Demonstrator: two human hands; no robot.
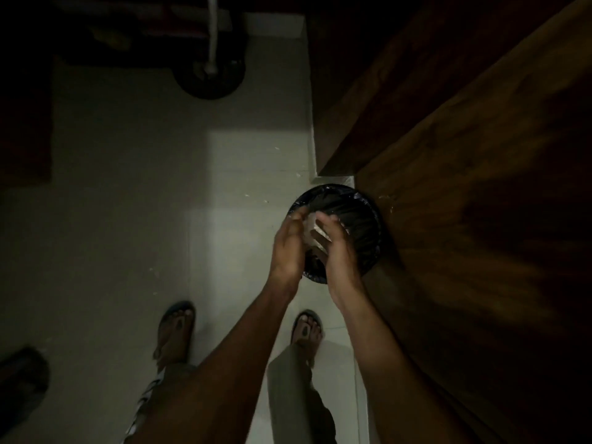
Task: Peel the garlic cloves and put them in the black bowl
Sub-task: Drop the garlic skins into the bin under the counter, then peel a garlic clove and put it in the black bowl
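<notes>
I am looking down in dim light at a round bin lined with a black bag (362, 219), which stands on the floor against a wooden cabinet. My left hand (288, 241) and my right hand (338, 251) are held over the bin's near side, palms facing each other and fingers fairly straight. Between the palms is a pale, papery clump (311, 230) that looks like garlic skins. The image is blurred, so I cannot make out single pieces. No bowl or cloves appear in view.
Dark wooden cabinet fronts (480, 187) fill the right side. Pale floor tiles (160, 187) carry small white flecks. My sandalled feet (176, 331) stand below the bin. A dark round base with a white pipe (209, 72) sits at the far end.
</notes>
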